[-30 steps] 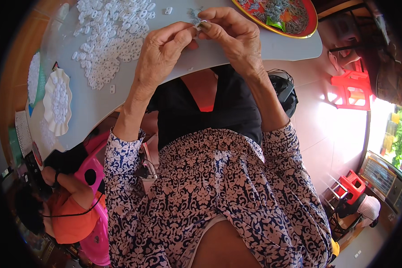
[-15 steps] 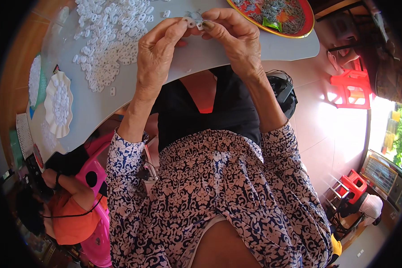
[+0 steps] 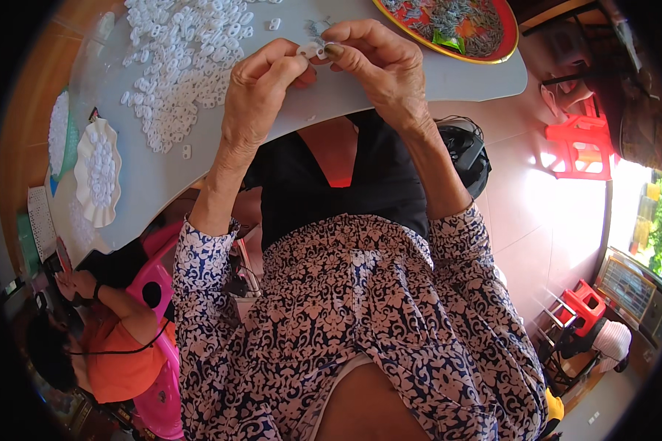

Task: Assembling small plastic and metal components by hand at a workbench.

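My left hand pinches a small white plastic piece with holes between thumb and fingertips, just above the grey table. Against it, my right hand has thumb and index finger closed on the piece's other end. Whether a second small part sits between those right fingertips is too small to tell. A few thin grey bits lie on the table beyond the fingertips. Left of my hands spreads a big heap of similar white plastic pieces.
At the far right, a red round tray with a gold rim holds many small grey parts. A white scalloped dish of white pieces stands at the left. A person in orange sits lower left on a pink chair. A red stool stands right.
Both hands have shifted slightly left and a little nearer, with the white piece still between them. The seated person's hand at the lower left has moved up.
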